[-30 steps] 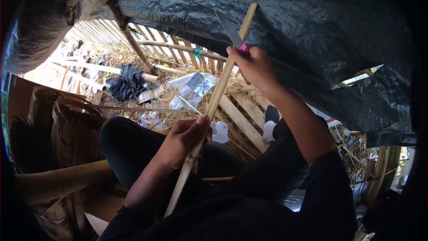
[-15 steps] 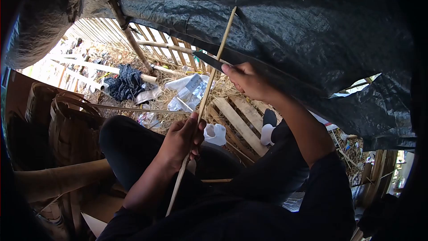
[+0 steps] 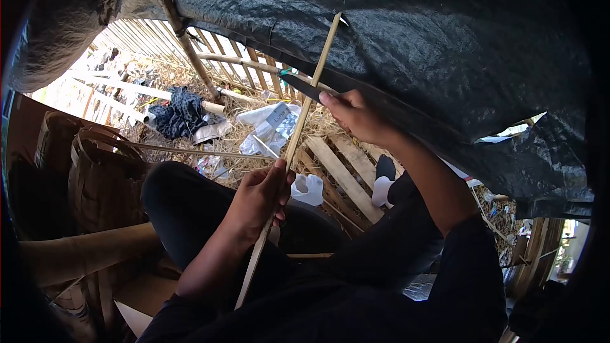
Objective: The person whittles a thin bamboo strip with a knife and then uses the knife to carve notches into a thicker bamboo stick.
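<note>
A long, thin bamboo strip runs slantwise across the view, from near my lap up to the dark tarp. My left hand is closed around its lower part, thumb on top. My right hand grips a knife, its handle hidden in my fingers. The dark knife blade points up and left and crosses the strip above my left hand, apparently touching it. My bent legs lie beneath both hands.
A black tarp hangs ahead and to the right. Bamboo slats lie on the straw-strewn ground near a white plastic bag. Woven baskets and a thick bamboo pole stand at left. A dark cloth lies beyond.
The view has shifted slightly. Both hands keep their grips, and the knife remains across the bamboo strip at about the same place.
</note>
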{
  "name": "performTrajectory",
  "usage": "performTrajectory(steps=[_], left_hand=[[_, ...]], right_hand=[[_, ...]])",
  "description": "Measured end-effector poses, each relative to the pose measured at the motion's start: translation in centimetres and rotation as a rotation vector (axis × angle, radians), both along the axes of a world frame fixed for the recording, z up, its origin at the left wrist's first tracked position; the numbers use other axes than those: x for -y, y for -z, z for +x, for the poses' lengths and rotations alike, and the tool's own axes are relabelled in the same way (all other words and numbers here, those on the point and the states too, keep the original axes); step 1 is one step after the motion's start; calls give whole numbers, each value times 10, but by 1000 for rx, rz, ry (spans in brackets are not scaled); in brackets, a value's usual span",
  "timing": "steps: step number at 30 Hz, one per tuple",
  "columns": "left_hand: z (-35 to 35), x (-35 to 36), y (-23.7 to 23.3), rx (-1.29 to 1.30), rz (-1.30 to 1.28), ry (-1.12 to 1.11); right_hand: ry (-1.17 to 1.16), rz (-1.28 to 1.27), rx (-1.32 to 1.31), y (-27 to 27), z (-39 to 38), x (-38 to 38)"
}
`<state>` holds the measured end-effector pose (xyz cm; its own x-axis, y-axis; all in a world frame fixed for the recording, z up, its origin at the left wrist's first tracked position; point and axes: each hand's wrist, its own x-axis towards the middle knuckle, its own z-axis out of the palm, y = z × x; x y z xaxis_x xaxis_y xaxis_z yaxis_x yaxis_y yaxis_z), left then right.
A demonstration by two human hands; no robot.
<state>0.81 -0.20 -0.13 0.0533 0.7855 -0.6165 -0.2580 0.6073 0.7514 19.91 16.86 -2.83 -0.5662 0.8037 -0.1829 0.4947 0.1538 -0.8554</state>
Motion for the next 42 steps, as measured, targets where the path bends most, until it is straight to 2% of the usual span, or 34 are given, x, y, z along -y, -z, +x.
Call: performTrajectory(steps=[4,6,8,11,12,14,16,18,19,20,22,25,26,28,30,32,37,38,40,42], left_hand=[[-3,4,0,-27,-12,4],[-1,0,0,-9,-8,-4],[-2,0,3,-25,-2,1],[-3,3,1,26,-10,-12],[-2,0,1,28,-3,-14],[-3,0,0,4,-18,-17],[-3,1,-1,10,-29,-25],[-3,2,0,22,-21,-35],[-2,1,1,6,-19,-24],[-2,0,0,-9,-20,-17],[-1,-3,-1,1,-24,-29],[-4,1,1,19,-26,-34],[-4,0,1,36,-30,-32],[-3,-1,-1,12,-16,-11],[-6,1,0,-27,-16,23],[-7,2,4,-4,16,-8],[-2,-2,-1,-30,-4,-12],[-2,0,1,-23,2,-28],[-3,2,2,-5,-6,-27],[-3,-1,0,15,-7,-29]], right_hand=[[117,-10,15,1,2,-7],[17,110,-53,8,-5,12],[-64,-25,-15,-3,-3,3],[177,74,39,5,1,-13],[30,96,2,3,-2,-3],[-81,127,-160,16,-12,18],[-40,155,-91,10,-9,0],[130,91,-14,1,-6,-9],[113,95,45,-2,-10,1],[-42,156,-76,10,-13,10],[-110,213,-135,10,-14,15],[69,22,28,-8,-8,-10],[70,28,30,-6,-10,-2],[-125,54,-62,-1,-20,27],[-159,81,-41,-8,-16,25],[104,96,-7,-6,-10,3],[-117,177,-116,2,-19,35],[-70,112,-28,-4,-14,25],[58,107,-95,-6,-9,7],[57,127,-47,-6,-12,21]])
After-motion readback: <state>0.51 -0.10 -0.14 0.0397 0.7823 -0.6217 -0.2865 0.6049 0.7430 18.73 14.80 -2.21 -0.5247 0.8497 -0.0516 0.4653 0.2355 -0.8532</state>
